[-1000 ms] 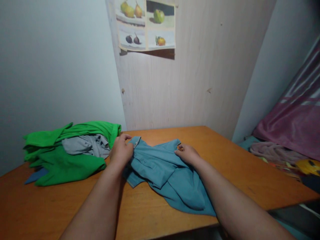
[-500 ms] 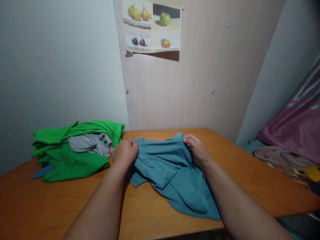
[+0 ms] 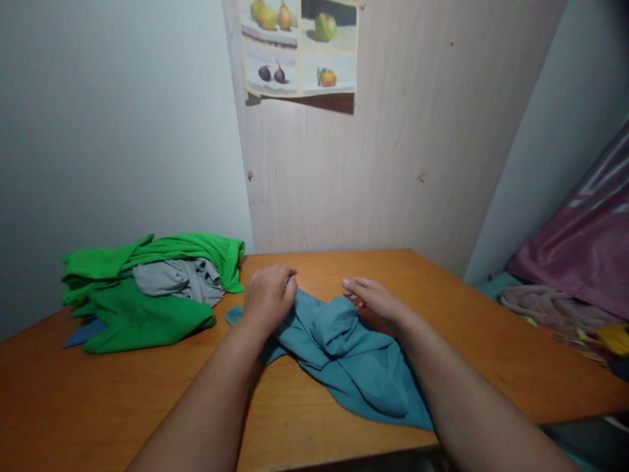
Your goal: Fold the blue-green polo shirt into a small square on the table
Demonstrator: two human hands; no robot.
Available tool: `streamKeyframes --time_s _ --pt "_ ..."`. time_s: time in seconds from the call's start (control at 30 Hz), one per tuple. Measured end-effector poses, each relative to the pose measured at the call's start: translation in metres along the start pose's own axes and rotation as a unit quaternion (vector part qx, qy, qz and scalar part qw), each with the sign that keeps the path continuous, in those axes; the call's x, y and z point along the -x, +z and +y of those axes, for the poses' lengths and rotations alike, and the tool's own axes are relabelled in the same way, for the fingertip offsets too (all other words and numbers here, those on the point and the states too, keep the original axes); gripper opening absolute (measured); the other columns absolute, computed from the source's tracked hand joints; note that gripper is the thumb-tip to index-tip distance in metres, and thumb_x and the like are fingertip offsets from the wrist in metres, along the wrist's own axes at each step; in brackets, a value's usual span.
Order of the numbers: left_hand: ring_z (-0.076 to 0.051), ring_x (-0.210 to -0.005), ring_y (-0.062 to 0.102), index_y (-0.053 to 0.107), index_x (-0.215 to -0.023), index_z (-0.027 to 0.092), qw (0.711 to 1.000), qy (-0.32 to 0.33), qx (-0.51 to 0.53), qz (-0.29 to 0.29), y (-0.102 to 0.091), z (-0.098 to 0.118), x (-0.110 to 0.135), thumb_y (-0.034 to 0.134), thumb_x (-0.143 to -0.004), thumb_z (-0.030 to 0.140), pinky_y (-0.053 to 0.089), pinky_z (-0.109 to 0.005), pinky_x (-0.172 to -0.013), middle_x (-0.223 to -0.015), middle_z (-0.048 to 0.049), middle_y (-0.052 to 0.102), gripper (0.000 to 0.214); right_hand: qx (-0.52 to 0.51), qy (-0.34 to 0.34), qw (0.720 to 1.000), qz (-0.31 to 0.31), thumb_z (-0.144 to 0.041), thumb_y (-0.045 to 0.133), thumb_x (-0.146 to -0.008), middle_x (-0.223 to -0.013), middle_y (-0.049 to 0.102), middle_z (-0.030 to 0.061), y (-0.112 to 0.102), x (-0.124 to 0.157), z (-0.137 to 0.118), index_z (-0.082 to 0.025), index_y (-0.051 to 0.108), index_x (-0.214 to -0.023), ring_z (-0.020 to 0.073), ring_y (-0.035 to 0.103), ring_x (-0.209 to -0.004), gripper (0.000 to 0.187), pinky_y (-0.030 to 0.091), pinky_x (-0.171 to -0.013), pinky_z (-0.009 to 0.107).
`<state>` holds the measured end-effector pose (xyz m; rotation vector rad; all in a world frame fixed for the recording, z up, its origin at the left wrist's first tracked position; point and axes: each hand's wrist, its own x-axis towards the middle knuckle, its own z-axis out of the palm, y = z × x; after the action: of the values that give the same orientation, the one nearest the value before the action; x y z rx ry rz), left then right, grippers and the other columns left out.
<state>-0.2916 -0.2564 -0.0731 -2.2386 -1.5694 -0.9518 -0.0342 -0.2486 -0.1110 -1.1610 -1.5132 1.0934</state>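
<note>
A crumpled teal shirt (image 3: 363, 367) lies on the wooden table in front of me, its lower end spread toward the front edge. My left hand (image 3: 269, 295) is closed on the shirt's upper left part and lifts it a little; its fingertips are partly hidden behind the hand. A small piece of the same cloth sticks out left of that wrist. Just above the bunched upper right of the shirt is my right hand (image 3: 371, 298), fingers stretched out, with no cloth visible between them.
To the left lies a heap of clothes: a bright green garment (image 3: 196, 246), a darker green one (image 3: 147, 321), a grey one (image 3: 171, 278) and a bit of blue cloth (image 3: 84, 334). The orange-brown table (image 3: 472, 341) meets walls behind. Pinkish cloth (image 3: 565, 249) lies beyond its right side.
My right hand has let go of the shirt's upper right edge and moved left. That part of the cloth has sagged into a bunch. My left hand has moved right and slightly up.
</note>
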Motion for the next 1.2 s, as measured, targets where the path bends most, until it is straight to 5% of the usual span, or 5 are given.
streamKeyframes --time_s 0.13,0.37,0.83,0.97,1.2 --pt "-0.023 -0.099 0.066 0.071 -0.105 0.024 0.992 0.061 0.056 -0.094 0.012 0.007 0.003 0.049 -0.095 0.03 0.047 -0.032 -0.085 -0.106 -0.0076 0.074 0.025 0.071 0.016 0.993 -0.096 -0.04 0.076 -0.072 -0.062 0.053 -0.0027 0.006 0.006 0.004 -0.017 0.062 -0.069 0.0107 0.044 -0.058 0.027 0.03 -0.053 0.023" --pt "-0.028 -0.1 0.068 0.073 -0.101 0.026 0.977 0.019 0.04 -0.208 0.012 0.008 0.007 0.054 -0.092 0.033 0.047 -0.037 -0.089 -0.104 -0.0081 0.075 0.022 -0.138 -0.043 0.987 0.073 -0.044 0.077 -0.07 -0.063 0.05 -0.0048 -0.005 -0.001 -0.01 -0.02 0.055 -0.073 0.0117 0.044 -0.058 0.032 0.033 -0.054 0.024" --pt "-0.023 -0.131 0.054 0.064 -0.122 0.022 0.924 0.064 0.363 -0.1 0.007 0.029 0.005 0.054 -0.079 0.015 0.042 -0.038 -0.11 -0.142 -0.0096 0.059 0.044 -0.267 0.041 0.95 -0.155 -0.036 0.09 -0.067 -0.077 0.07 0.0012 0.013 0.024 -0.027 -0.016 0.069 -0.088 0.0121 0.063 -0.065 0.036 0.049 -0.064 0.025" --pt "-0.024 -0.109 0.064 0.062 -0.083 0.022 0.924 -0.012 0.366 -0.107 0.007 0.026 0.002 0.053 -0.08 0.024 0.05 -0.037 -0.095 -0.108 -0.0079 0.071 0.009 -0.249 0.056 0.946 -0.199 -0.031 0.091 -0.066 -0.081 0.072 0.0022 0.011 0.025 -0.026 -0.015 0.07 -0.092 0.0121 0.065 -0.066 0.037 0.051 -0.064 0.024" --pt "-0.014 -0.059 0.05 0.052 -0.072 0.023 0.915 -0.171 0.366 -0.024 0.011 -0.001 -0.006 0.053 -0.079 0.037 0.04 -0.025 -0.057 -0.063 0.0047 0.051 0.016 -0.234 0.055 0.958 -0.155 -0.022 0.087 -0.066 -0.069 0.066 -0.0007 0.006 0.022 -0.022 -0.017 0.062 -0.085 0.0104 0.057 -0.054 0.032 0.048 -0.055 0.024"
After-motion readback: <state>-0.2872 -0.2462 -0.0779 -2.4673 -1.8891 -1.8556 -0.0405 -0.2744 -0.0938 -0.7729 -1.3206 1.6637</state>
